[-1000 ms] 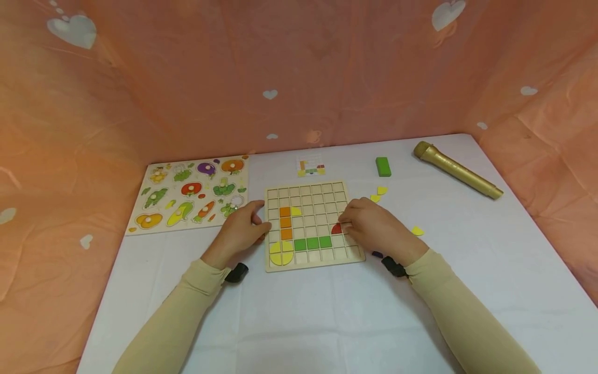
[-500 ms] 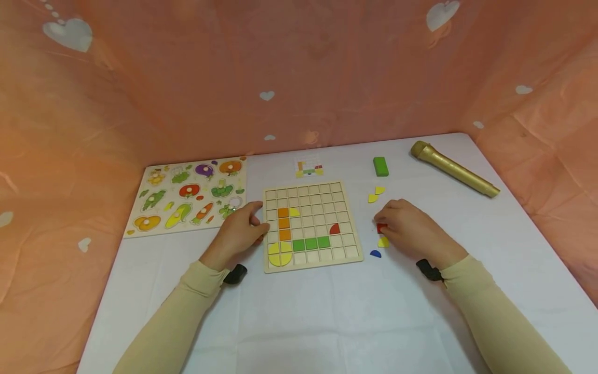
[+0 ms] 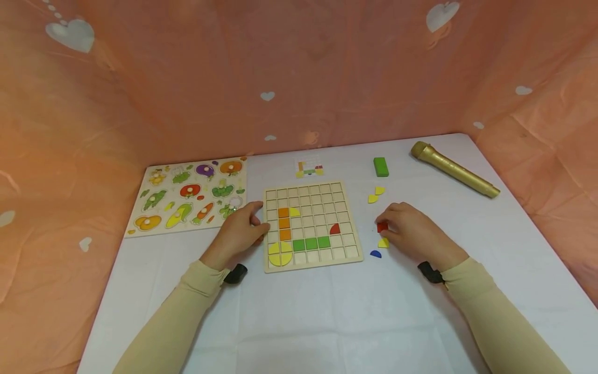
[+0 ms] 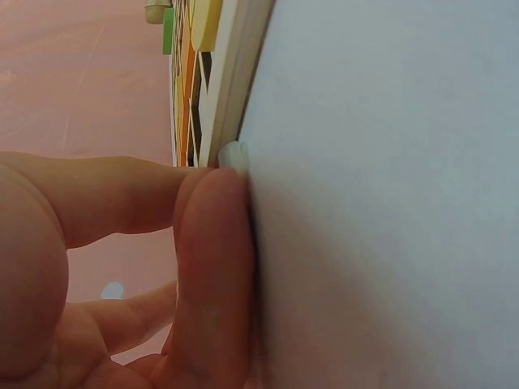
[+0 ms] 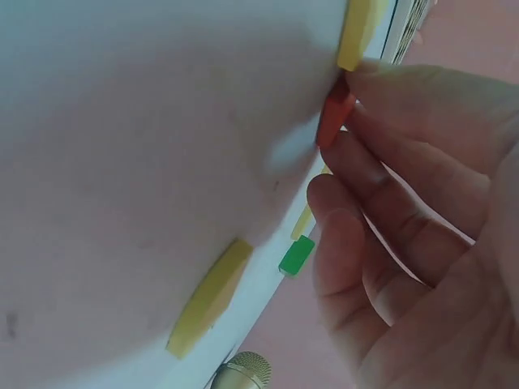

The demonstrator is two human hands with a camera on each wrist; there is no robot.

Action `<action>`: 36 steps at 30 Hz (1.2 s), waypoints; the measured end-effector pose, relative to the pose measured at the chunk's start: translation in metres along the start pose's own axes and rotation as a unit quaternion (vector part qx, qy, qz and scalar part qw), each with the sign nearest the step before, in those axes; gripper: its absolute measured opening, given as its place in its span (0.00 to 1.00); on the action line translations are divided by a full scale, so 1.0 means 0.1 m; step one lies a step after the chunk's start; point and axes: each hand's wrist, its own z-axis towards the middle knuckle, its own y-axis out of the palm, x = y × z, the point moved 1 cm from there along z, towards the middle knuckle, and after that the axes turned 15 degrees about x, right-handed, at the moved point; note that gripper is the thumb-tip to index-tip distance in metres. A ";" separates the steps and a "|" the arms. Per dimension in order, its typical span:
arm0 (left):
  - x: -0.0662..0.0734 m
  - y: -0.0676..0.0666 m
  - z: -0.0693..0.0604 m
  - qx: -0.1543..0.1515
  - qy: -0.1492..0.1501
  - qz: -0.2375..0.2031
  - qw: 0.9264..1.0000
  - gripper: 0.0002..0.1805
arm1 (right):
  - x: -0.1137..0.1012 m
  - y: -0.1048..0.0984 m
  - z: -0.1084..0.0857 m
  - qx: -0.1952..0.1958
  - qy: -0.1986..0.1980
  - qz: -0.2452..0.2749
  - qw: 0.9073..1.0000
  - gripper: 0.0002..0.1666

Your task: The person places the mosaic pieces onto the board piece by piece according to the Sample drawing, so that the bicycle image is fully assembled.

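Head view gives me the layout: the right hand (image 3: pixel 413 231) is to the right of the grid board (image 3: pixel 328 199), its thumb and fingertips drawn to a narrow pinch on a red piece (image 3: pixel 381 227). A yellow piece (image 3: pixel 383 243) lies just beside it on the near side, with a blue piece (image 3: pixel 376 254) a little nearer again. On the right wrist camera I read the pinch as thumb at one end of the red piece and fingertips at the other; whether it is clear of the table (image 3: pixel 299 322) I can't say from that angle. I judge the step in hand to be a pick-up. I'd want it straight upward, with light, even pressure on the edges, so the small piece doesn't twist or nudge its yellow neighbour, right by the thumb. Across from it, the left hand (image 3: pixel 235 231) has thumb and index finger parted, grasping nothing, the thumb against the board's left edge. I'd value that light contact as a brace; pushing harder could skew the board.
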 end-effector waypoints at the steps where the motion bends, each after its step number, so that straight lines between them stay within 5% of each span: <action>1: 0.00 0.00 0.00 -0.001 0.000 0.001 1.000 0.39 | 0.00 0.00 0.00 0.001 0.000 0.000 1.000 0.11; 26: -0.01 -0.01 0.01 0.001 -0.004 -0.002 1.000 0.38 | -0.56 0.20 0.37 0.000 -0.065 0.031 0.997 0.13; 36: -0.01 0.00 0.01 0.001 -0.008 -0.012 1.000 0.39 | -0.62 0.27 0.39 -0.003 -0.063 0.030 0.998 0.11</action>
